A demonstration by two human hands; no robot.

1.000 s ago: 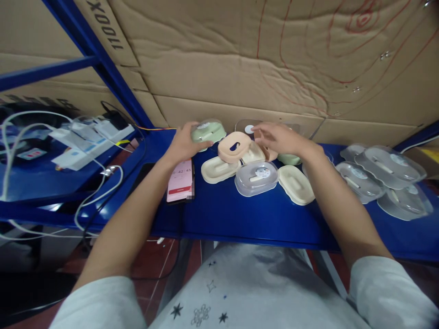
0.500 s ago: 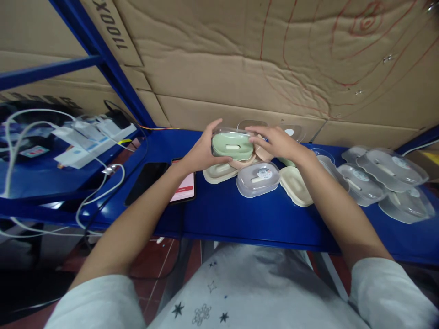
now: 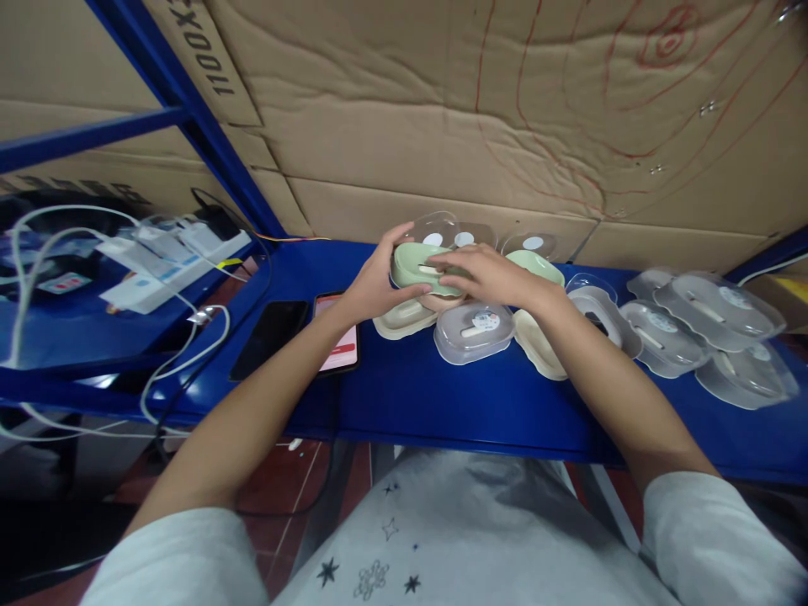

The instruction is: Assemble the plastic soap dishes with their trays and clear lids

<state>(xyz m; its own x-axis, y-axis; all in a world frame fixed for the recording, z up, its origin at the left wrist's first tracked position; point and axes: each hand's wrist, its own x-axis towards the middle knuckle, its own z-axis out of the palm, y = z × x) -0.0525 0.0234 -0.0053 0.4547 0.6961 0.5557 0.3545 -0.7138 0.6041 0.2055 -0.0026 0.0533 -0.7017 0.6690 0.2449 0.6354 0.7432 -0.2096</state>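
- The blue shelf (image 3: 442, 404) carries a heap of soap dishes; your green dish (image 3: 413, 268) sits atop it, long axis left-to-right.
- Your left hand (image 3: 377, 286) clasps its left end; your right hand (image 3: 489, 276) lies over its right end, fingers (image 3: 445, 263) curled on top.

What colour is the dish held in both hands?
Pale green dish, clearest in the head view.

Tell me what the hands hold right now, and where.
Both hold the green soap dish: left hand grips its left end, right hand lies over its right side.
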